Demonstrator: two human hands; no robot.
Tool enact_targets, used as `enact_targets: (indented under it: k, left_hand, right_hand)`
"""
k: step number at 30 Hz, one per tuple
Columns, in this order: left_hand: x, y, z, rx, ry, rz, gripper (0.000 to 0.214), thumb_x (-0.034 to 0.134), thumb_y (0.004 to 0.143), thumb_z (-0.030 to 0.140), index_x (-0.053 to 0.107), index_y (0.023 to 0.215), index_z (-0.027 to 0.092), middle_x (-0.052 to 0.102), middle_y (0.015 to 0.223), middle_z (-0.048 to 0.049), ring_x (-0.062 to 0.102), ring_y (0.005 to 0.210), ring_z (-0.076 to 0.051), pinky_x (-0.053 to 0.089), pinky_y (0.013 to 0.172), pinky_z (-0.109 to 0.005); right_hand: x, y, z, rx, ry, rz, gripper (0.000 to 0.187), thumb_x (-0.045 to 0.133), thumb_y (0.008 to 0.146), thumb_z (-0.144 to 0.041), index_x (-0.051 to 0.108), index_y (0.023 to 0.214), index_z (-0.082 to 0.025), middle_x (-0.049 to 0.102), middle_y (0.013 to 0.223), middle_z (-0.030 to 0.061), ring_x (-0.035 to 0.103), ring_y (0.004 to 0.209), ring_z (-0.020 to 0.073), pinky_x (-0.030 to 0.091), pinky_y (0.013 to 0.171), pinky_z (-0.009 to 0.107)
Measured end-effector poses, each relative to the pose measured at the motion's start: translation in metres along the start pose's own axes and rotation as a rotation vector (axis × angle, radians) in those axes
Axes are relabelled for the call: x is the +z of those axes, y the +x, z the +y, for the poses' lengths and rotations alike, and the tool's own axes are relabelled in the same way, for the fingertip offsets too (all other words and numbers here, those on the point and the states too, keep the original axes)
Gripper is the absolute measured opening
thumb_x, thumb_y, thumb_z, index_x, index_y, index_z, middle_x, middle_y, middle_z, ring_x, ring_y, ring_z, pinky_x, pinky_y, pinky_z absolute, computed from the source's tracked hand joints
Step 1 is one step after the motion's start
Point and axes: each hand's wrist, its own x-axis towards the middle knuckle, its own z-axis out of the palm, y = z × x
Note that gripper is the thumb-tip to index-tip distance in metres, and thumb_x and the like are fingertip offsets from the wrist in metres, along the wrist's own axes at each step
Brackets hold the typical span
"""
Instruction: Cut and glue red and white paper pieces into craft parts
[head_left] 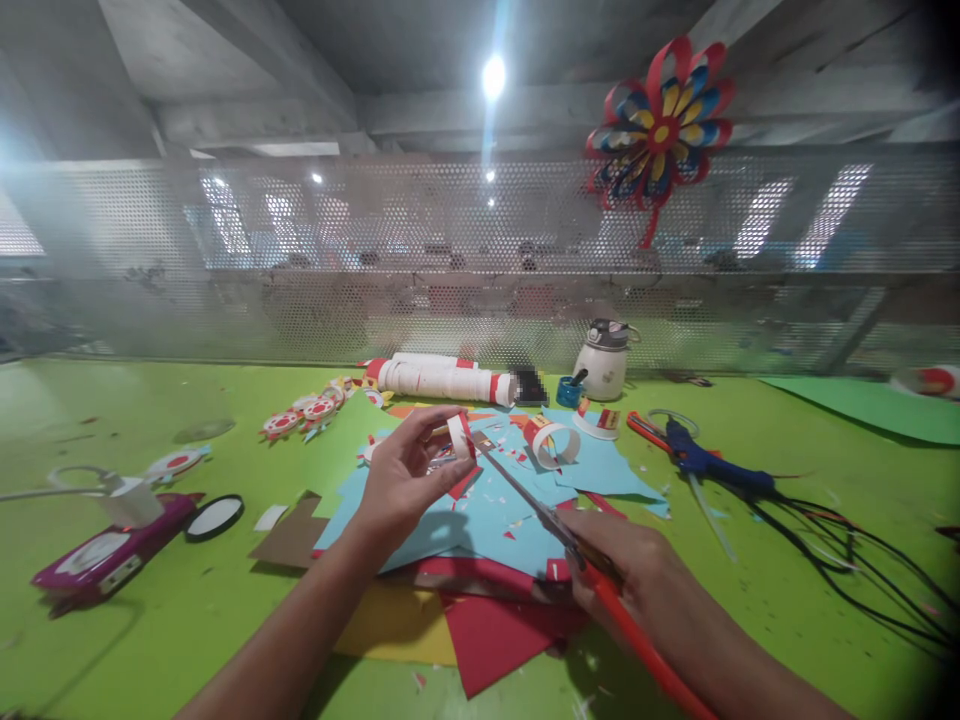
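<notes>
Between the thumb and fingers of my left hand [409, 475] is a short white paper ring [460, 437] with a red edge. My right hand [637, 565] is wrapped round a pair of scissors [574, 540] with red-orange handles. The blades point up and left toward the ring, their tips close to its right side; whether they touch it I cannot tell. Below both hands lie light blue paper sheets [442, 535] strewn with small cut scraps. A cut paper cup piece [553, 445], red, yellow and white, lies on its side beyond the scissors.
A blue glue gun [712, 468] with looped black cable lies right. A purple power strip [116, 550] with a white plug sits left. White paper-cup tubes [442, 380], a blue jar [570, 390] and a white bottle [602, 360] stand at the back, before a perforated metal screen [420, 220].
</notes>
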Motion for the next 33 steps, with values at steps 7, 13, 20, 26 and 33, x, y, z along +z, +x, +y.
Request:
enact_targets:
  k: [7,13,20,26,33]
  left_hand:
    - [-0.0013,0.0017,-0.0059,0.036,-0.02,-0.014,0.041,0.079,0.069,0.015,0.068,0.108,0.02,0.066,0.11,-0.007,0.063,0.101,-0.021,0.051,0.09,-0.033]
    - [-0.0014,0.0015,-0.0096,0.081,-0.001,0.001,0.042,0.079,0.069,0.014,0.067,0.108,0.021,0.065,0.112,-0.0072,0.062,0.102,-0.02,0.051,0.093,-0.033]
    - [-0.0006,0.0006,-0.0062,0.049,-0.006,0.004,0.041,0.08,0.068,0.013,0.068,0.106,0.02,0.066,0.11,-0.0068,0.064,0.098,-0.018,0.052,0.09,-0.032]
    - [-0.0016,0.0002,-0.0074,0.041,0.024,0.015,0.042,0.08,0.068,0.015,0.067,0.108,0.019,0.066,0.11,-0.0075,0.064,0.1,-0.02,0.052,0.09,-0.033]
    - [-0.0027,0.0,-0.0078,0.049,0.054,0.014,0.043,0.08,0.068,0.015,0.068,0.109,0.021,0.065,0.114,-0.007,0.063,0.102,-0.02,0.051,0.09,-0.033]
  right_hand:
    - [0.0027,-0.0002,-0.0031,-0.005,-0.011,0.027,0.02,0.051,0.074,-0.008,0.063,0.085,-0.018,0.066,0.077,0.0026,0.055,0.07,0.019,0.042,0.065,0.029]
    - [0.0051,-0.0012,0.0006,-0.007,0.0,0.043,0.028,0.051,0.075,-0.01,0.067,0.096,-0.017,0.07,0.09,0.007,0.06,0.077,0.022,0.045,0.07,0.033]
    - [0.0041,-0.0012,0.0017,-0.003,0.007,0.035,0.029,0.051,0.077,-0.015,0.069,0.1,-0.017,0.071,0.092,0.0094,0.062,0.082,0.0252,0.046,0.074,0.036]
    - [0.0036,-0.0019,0.0004,0.007,-0.02,0.016,0.023,0.049,0.08,-0.017,0.068,0.093,-0.015,0.071,0.09,0.0092,0.061,0.079,0.0237,0.045,0.071,0.033]
    - [0.0021,-0.0005,-0.001,0.044,-0.019,-0.017,0.024,0.05,0.073,-0.01,0.068,0.089,-0.014,0.06,0.065,-0.0002,0.052,0.06,0.0157,0.037,0.055,0.024]
